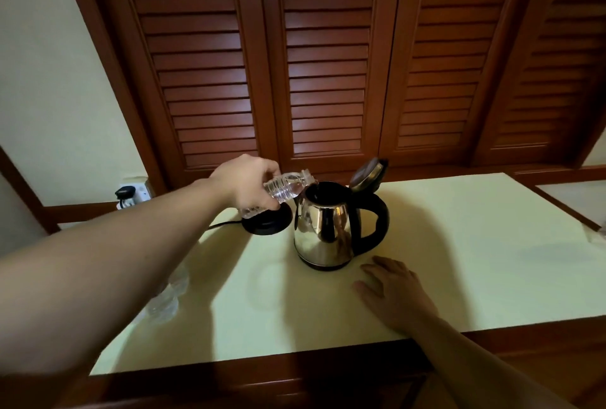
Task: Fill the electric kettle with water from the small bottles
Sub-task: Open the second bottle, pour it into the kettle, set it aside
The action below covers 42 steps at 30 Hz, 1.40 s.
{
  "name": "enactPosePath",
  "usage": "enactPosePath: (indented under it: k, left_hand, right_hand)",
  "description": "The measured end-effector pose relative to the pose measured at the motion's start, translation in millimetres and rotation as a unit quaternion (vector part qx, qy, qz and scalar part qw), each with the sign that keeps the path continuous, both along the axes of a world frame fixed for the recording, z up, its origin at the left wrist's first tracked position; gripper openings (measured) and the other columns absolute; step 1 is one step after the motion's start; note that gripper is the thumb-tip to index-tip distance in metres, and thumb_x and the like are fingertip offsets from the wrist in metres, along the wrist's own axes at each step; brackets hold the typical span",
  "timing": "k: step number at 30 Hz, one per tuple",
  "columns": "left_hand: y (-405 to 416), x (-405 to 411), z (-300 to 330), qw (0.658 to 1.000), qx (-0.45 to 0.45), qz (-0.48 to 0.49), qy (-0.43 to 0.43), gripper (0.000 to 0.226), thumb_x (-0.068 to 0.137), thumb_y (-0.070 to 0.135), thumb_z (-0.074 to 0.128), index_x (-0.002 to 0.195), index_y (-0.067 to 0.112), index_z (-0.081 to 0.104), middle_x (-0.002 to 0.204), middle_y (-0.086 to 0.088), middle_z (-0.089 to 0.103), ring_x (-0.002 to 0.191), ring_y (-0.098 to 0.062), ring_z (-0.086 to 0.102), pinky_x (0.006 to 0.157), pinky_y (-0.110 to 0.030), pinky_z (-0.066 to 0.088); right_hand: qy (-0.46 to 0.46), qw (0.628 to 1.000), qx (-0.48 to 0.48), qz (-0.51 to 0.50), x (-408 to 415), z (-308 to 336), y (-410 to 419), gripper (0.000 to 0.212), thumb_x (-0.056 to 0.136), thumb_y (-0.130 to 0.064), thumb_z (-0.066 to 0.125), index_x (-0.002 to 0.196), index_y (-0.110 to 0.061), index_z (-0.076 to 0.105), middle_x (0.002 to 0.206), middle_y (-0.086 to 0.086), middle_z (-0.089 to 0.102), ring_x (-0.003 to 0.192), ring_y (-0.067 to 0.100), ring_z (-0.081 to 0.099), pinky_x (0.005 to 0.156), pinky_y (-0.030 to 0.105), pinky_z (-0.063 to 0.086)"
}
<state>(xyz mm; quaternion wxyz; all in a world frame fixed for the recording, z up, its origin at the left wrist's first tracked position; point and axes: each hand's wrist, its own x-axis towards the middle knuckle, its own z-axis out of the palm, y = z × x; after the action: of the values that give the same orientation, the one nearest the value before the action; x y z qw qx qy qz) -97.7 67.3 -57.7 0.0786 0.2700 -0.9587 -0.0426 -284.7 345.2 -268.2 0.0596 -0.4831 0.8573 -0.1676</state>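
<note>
The left hand [244, 180] reaches out over the table [459, 244] and grips a small clear water bottle [284, 187], fingers curled round its lower body. The bottle lies tipped well past level, its long axis running from the hand on the left toward the kettle on the right, with the neck lowest and sitting right at the left rim of the kettle's open mouth. The stainless electric kettle [323, 231] stands upright on the table, off its black base [267, 220], which sits just behind and to the left with its cord running toward the wall socket [132, 195]. The kettle lid [367, 174] is hinged up and back, on the handle side, so the mouth is clear.

The right hand [392, 290] rests flat on the table, fingers straight and holding nothing, just in front of the kettle and to the right, not touching it.

The pour looks under way, with some water left in the bottle. More clear bottles [170, 297] lie near the table's left front, partly hidden under the left forearm, so the left hand is the nearer one for the next.
</note>
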Motion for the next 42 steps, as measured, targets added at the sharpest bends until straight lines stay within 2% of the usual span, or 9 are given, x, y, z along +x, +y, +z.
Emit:
enactPosePath:
  k: [5,7,9,11,14,22,29,34,42]
  left_hand:
    - [-2.4,-0.4,10.9,1.000,-0.007,0.000,-0.029,0.046,0.059,0.048,0.084,0.100,0.040,0.063,0.071,0.008,0.073,0.061,-0.006,0.066,0.061,-0.032,0.057]
    - [-4.9,-0.4,12.9,0.999,0.005,-0.003,-0.039,0.045,0.059,0.045,0.083,0.099,0.039,0.063,0.065,0.008,0.073,0.056,-0.007,0.071,0.054,-0.026,0.048]
    - [-8.9,-0.6,14.0,0.999,0.008,-0.008,-0.048,0.046,0.059,0.046,0.081,0.101,0.039,0.063,0.065,0.009,0.074,0.055,-0.008,0.072,0.053,-0.022,0.043]
    - [-12.1,-1.2,15.2,0.998,-0.009,-0.015,-0.052,0.049,0.059,0.049,0.080,0.103,0.039,0.064,0.069,0.008,0.075,0.060,-0.006,0.071,0.057,-0.025,0.048]
    - [-14.9,-2.4,17.3,0.998,-0.038,-0.019,-0.046,0.055,0.055,0.055,0.079,0.107,0.041,0.066,0.081,0.012,0.074,0.079,-0.011,0.070,0.070,-0.035,0.059]
    - [-14.8,-2.0,26.9,0.995,-0.069,-0.053,-0.045,0.054,0.062,0.046,0.085,0.113,0.040,0.068,0.099,0.012,0.066,0.092,-0.016,0.060,0.079,-0.041,0.058]
    - [-13.7,-2.1,30.9,0.992,-0.098,-0.064,-0.049,0.055,0.067,0.042,0.086,0.118,0.037,0.066,0.107,0.008,0.063,0.095,-0.015,0.054,0.078,-0.035,0.051]
    - [-11.9,-0.7,33.2,0.992,-0.097,-0.062,-0.055,0.057,0.067,0.045,0.086,0.120,0.039,0.066,0.108,0.009,0.062,0.100,-0.017,0.059,0.084,-0.042,0.057]
    - [-8.6,-0.4,31.8,0.993,-0.086,-0.065,-0.041,0.056,0.069,0.042,0.086,0.121,0.037,0.066,0.106,0.006,0.060,0.100,-0.018,0.058,0.084,-0.041,0.056]
  right_hand:
    - [0.000,1.000,-0.006,-0.005,-0.5,-0.8,-2.0,0.065,0.095,-0.074,0.036,0.149,-0.039,0.046,0.163,-0.012,0.031,0.150,0.011,0.022,0.121,0.035,0.020]
    - [0.001,1.000,-0.007,-0.006,-0.2,-0.5,-1.5,0.065,0.095,-0.074,0.036,0.149,-0.039,0.047,0.163,-0.012,0.032,0.150,0.012,0.023,0.121,0.035,0.021]
    - [0.004,1.000,-0.007,-0.006,-0.2,-0.6,-1.2,0.065,0.095,-0.074,0.036,0.148,-0.039,0.047,0.162,-0.012,0.033,0.150,0.012,0.023,0.121,0.035,0.021]
    - [0.004,1.000,-0.010,-0.008,0.0,-0.6,-1.8,0.064,0.095,-0.073,0.037,0.148,-0.040,0.048,0.162,-0.012,0.033,0.150,0.011,0.024,0.121,0.035,0.022]
    - [-0.004,1.000,-0.013,-0.010,0.0,-0.7,-2.5,0.063,0.095,-0.073,0.038,0.148,-0.041,0.048,0.162,-0.012,0.033,0.149,0.011,0.023,0.121,0.034,0.020]
    - [0.000,1.000,-0.016,-0.011,-0.7,-3.1,-2.4,0.065,0.093,-0.075,0.036,0.147,-0.041,0.048,0.161,-0.013,0.033,0.149,0.010,0.024,0.120,0.034,0.022]
    - [0.003,1.000,-0.014,-0.013,-0.7,-3.7,-2.1,0.065,0.094,-0.075,0.035,0.147,-0.041,0.047,0.161,-0.014,0.034,0.148,0.010,0.024,0.121,0.033,0.021]
    - [0.002,1.000,-0.016,-0.012,0.1,-2.5,-2.3,0.064,0.094,-0.074,0.036,0.148,-0.041,0.048,0.161,-0.014,0.034,0.148,0.009,0.024,0.120,0.032,0.021]
    - [0.001,1.000,-0.013,-0.014,1.7,0.1,-2.1,0.063,0.095,-0.073,0.037,0.148,-0.040,0.048,0.162,-0.013,0.033,0.150,0.010,0.023,0.121,0.034,0.020]
